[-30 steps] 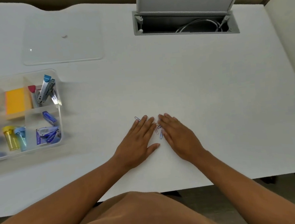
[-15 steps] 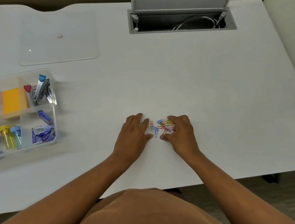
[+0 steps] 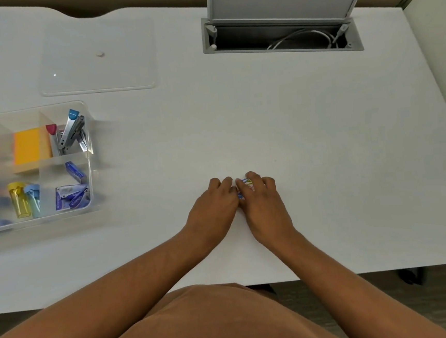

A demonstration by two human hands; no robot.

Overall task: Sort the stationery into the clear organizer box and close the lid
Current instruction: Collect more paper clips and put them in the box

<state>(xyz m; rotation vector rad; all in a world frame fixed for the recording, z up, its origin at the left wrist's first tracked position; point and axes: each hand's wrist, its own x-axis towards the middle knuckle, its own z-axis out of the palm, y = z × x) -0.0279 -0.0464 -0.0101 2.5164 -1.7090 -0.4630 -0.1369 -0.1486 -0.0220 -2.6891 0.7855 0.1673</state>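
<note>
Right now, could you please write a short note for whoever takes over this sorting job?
Left hand and right hand: cupped together on the table, gathering loose paper clips; grip unclear.
Organizer box: at the left, open, already holding staplers, sticky notes, staple boxes and other clips.
Lid: flat on the table behind the box.
Left: put these clips in the box, then close the lid.

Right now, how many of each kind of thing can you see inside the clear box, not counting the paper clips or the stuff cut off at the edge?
Staplers: 1
Orange sticky note pads: 1
Small see-through tubes, yellow and blue: 2
Blue staple boxes, one up top, the rest piled: about 3, hard to tell
Total: about 7
</note>
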